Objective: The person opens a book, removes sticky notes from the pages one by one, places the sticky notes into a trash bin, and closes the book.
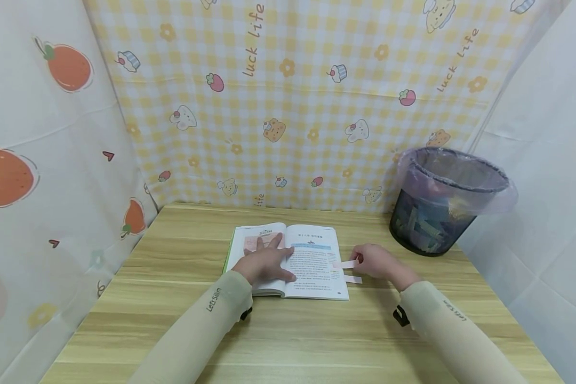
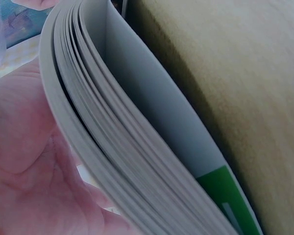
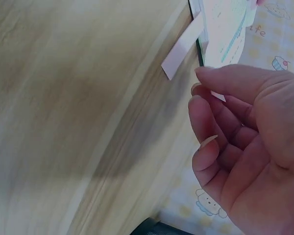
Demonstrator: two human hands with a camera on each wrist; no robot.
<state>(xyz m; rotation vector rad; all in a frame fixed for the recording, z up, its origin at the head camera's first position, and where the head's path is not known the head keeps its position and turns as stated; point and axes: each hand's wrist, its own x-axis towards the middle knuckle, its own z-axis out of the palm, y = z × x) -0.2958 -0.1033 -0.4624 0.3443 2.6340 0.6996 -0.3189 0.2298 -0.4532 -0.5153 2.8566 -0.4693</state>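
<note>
An open book (image 1: 312, 266) lies on the wooden table, its printed pages facing up. My left hand (image 1: 268, 261) rests with spread fingers on the left page and across the fold. In the left wrist view the book's page edges (image 2: 137, 147) curve past the palm, with a green cover corner (image 2: 220, 191) below. Beyond the right page edge, my right hand (image 1: 376, 262) pinches a pale pink paper strip (image 1: 346, 264) between thumb and fingertips. Just below it, a second pale strip (image 1: 353, 279) sticks out from the page edge; the right wrist view shows one such strip (image 3: 181, 49) too.
A dark mesh bin (image 1: 422, 224) with a translucent purple liner stands at the table's back right, with bits of stuff inside. A patterned yellow-checked curtain (image 1: 288, 106) hangs behind the table (image 1: 288, 341). White cloth (image 1: 547, 213) hangs at both sides.
</note>
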